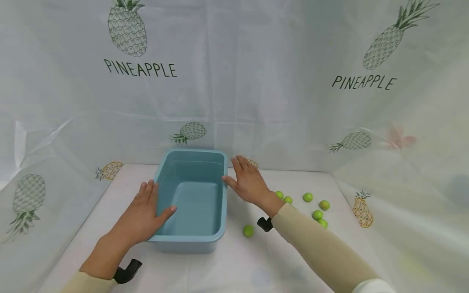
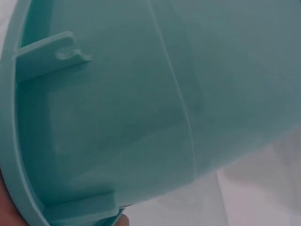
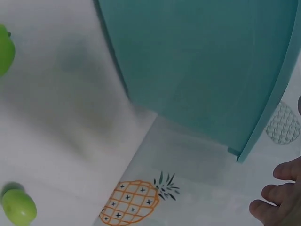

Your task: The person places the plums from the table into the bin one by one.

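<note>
A blue-green plastic basin [image 1: 198, 203] stands upright on the white table, its inside bare. My left hand [image 1: 141, 215] rests on the near left rim, fingers straight and thumb reaching over the inside. In the left wrist view the underside of the basin's rim [image 2: 9, 117] fills the left edge, with little of that hand showing. Beside the right rim is my right hand [image 1: 250, 181], fingers extended and its thumb at the rim. The right wrist view shows the basin's outer wall [image 3: 197, 70] and a few fingertips [image 3: 277, 197] off to the side of it.
Right of the basin, several green limes lie scattered on the table, one lime [image 1: 248, 231] close to the basin and others such as this lime [image 1: 324, 205] farther right. A pineapple-printed white sheet [image 1: 256, 101] hangs behind the table [image 1: 117, 191] and along its sides.
</note>
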The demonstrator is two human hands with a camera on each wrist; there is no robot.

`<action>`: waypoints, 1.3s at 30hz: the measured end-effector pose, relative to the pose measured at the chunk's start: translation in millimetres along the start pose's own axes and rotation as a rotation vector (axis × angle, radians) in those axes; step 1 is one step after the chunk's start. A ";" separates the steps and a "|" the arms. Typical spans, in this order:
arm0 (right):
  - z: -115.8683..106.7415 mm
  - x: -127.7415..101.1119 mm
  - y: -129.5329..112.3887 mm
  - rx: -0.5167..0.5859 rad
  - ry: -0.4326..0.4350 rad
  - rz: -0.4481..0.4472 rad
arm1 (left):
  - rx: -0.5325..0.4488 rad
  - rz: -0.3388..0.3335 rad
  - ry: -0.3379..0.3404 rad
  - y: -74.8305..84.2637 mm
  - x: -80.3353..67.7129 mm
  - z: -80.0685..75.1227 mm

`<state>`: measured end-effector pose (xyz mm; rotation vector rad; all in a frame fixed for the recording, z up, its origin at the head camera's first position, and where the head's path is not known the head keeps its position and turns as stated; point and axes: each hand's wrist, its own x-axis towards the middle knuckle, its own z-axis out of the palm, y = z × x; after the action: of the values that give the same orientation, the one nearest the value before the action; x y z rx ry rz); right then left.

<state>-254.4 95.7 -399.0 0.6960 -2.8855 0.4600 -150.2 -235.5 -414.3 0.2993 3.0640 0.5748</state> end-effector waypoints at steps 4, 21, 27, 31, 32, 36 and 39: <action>-6.7 1.0 9.5 0.014 -0.011 -0.005 | -0.012 0.018 0.000 20.3 -3.9 5.9; -12.2 -2.2 31.4 -0.005 -0.114 -0.015 | 0.055 0.170 0.014 47.8 -8.4 3.4; -9.7 -3.2 33.4 0.013 -0.143 -0.012 | 0.046 0.236 -0.049 24.6 22.2 -8.2; -8.8 -1.9 33.1 0.024 -0.166 -0.026 | 0.043 0.241 -0.066 12.3 43.1 -8.3; -8.6 -1.3 33.1 0.025 -0.174 -0.030 | 0.045 0.238 -0.068 10.6 46.8 -7.5; -8.0 1.0 35.0 0.026 -0.204 -0.038 | 0.070 0.244 -0.043 10.8 54.1 -3.1; -8.9 1.7 38.8 0.021 -0.208 -0.034 | 0.094 0.237 -0.029 16.0 54.4 -0.9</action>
<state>-273.4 130.7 -400.3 0.8421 -3.0593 0.4378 -200.7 -210.9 -406.4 0.6737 3.0536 0.4275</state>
